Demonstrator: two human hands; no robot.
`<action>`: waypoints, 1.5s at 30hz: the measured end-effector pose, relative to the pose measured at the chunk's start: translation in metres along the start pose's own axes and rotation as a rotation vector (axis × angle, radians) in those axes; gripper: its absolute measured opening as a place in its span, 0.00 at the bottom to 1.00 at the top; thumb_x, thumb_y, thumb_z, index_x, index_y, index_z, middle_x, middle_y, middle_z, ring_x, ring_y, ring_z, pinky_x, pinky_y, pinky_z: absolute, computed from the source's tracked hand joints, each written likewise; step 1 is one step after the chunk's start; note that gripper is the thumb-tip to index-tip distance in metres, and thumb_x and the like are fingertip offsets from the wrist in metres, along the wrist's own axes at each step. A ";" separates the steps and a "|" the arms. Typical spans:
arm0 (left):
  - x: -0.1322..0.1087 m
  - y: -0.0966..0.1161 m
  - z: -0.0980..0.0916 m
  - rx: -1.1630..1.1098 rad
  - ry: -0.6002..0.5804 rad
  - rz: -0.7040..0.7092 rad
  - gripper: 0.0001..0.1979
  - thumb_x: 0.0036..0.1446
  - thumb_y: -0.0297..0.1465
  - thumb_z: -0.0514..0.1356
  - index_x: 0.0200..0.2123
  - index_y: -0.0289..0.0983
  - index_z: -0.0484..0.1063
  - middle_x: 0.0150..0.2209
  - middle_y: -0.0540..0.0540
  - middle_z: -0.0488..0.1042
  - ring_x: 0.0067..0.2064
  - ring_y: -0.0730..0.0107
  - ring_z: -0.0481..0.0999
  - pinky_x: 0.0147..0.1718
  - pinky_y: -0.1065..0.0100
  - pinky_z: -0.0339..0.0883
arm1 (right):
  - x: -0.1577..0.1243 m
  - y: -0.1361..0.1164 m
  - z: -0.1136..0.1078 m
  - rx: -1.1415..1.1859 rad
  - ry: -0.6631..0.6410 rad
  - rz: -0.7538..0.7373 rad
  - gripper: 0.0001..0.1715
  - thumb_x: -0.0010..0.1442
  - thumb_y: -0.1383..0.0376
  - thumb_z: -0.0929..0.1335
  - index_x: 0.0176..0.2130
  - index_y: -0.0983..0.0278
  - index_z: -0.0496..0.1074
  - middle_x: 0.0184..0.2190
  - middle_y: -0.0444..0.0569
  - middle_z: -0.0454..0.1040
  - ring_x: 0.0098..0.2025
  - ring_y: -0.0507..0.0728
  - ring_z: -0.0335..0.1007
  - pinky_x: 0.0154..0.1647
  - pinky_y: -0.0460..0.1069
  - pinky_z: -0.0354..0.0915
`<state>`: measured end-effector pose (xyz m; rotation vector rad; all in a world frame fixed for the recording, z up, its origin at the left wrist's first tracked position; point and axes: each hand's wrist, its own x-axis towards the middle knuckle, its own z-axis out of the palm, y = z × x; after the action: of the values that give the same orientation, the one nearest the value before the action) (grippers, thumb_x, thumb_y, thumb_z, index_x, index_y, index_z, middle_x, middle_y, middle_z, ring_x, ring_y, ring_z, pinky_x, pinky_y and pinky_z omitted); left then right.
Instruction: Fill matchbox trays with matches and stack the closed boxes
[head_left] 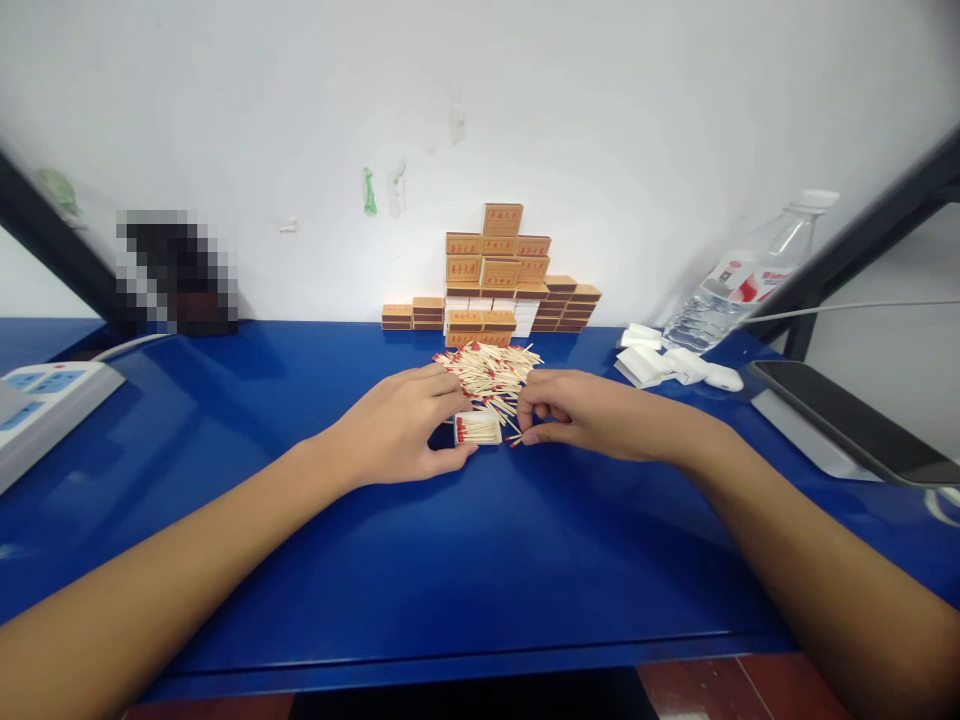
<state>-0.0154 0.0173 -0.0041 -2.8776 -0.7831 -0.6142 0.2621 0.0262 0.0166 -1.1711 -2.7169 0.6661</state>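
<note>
My left hand (409, 425) is closed on the left end of a small white matchbox tray (498, 440), thumb at the near side and fingers at the far side. Red-tipped matches lie side by side in the tray, heads to the left. Just right of it, my right hand (562, 410) pinches a few matches (514, 439) between thumb and forefinger, their red heads pointing left. Beyond both hands spreads a loose heap of matches (487, 372), partly hidden by the fingers.
Stacked matchboxes (499, 270) stand against the wall behind the heap. Left lies a power strip (67, 400). At right are a leaning water bottle (739, 275), white plastic pieces (667, 365) and a phone (855, 420) on a white stand. Everything rests on a blue table (450, 580).
</note>
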 end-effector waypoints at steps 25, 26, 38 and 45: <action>0.001 0.005 0.001 -0.134 0.010 -0.010 0.13 0.66 0.38 0.63 0.47 0.37 0.78 0.43 0.43 0.80 0.46 0.58 0.80 0.49 0.58 0.74 | 0.006 -0.033 0.023 -0.005 0.295 -0.165 0.06 0.72 0.64 0.68 0.40 0.62 0.73 0.41 0.49 0.75 0.41 0.56 0.69 0.40 0.50 0.61; 0.001 0.005 0.001 -0.147 0.009 -0.011 0.13 0.66 0.38 0.63 0.48 0.37 0.78 0.43 0.43 0.80 0.47 0.58 0.80 0.49 0.58 0.74 | 0.006 -0.032 0.022 -0.009 0.296 -0.168 0.05 0.72 0.64 0.68 0.41 0.62 0.73 0.41 0.49 0.74 0.41 0.56 0.69 0.40 0.50 0.61; 0.001 0.006 0.001 -0.133 -0.006 -0.037 0.12 0.66 0.39 0.63 0.45 0.37 0.79 0.40 0.43 0.80 0.44 0.59 0.80 0.47 0.58 0.74 | 0.003 -0.028 0.015 -0.021 0.132 -0.144 0.08 0.72 0.62 0.68 0.39 0.61 0.76 0.40 0.49 0.74 0.40 0.56 0.69 0.41 0.51 0.62; 0.001 0.007 0.002 -0.161 -0.013 -0.037 0.11 0.65 0.38 0.64 0.44 0.37 0.78 0.41 0.43 0.80 0.45 0.59 0.80 0.47 0.59 0.74 | 0.006 -0.034 0.020 0.017 0.184 -0.124 0.12 0.74 0.62 0.66 0.38 0.63 0.72 0.39 0.49 0.73 0.39 0.56 0.68 0.41 0.51 0.61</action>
<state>-0.0107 0.0122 -0.0055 -3.0212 -0.8270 -0.6935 0.2303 0.0026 0.0129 -0.9967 -2.5985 0.5348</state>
